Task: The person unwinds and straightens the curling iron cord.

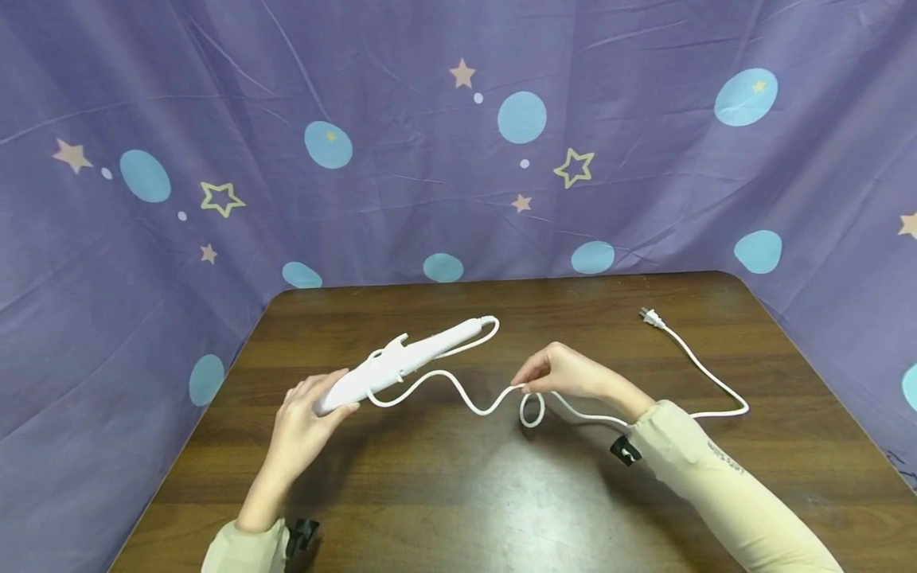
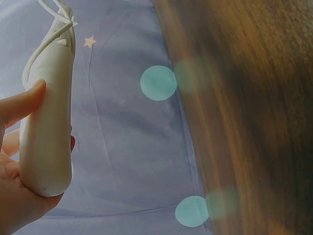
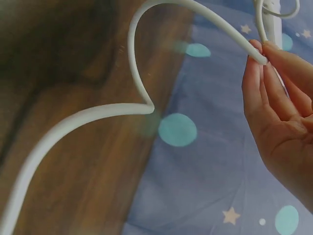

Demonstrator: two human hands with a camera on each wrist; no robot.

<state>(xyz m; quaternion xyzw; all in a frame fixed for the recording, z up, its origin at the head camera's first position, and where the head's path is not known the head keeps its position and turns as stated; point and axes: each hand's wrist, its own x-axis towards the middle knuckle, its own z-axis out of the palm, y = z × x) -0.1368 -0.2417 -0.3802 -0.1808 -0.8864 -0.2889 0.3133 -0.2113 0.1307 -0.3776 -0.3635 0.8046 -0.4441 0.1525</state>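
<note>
A white curling iron is lifted off the brown table, its barrel end gripped by my left hand. In the left wrist view the iron rests against my thumb and palm. Its white cord leaves the far end, snakes across the table and forms a small loop. My right hand pinches the cord just above that loop; the right wrist view shows my fingertips on the cord. The plug lies at the far right.
Purple cloth with stars and blue dots walls in the table at the back and on both sides. The cord's tail curves along the right side. Bare wood lies in front of my hands.
</note>
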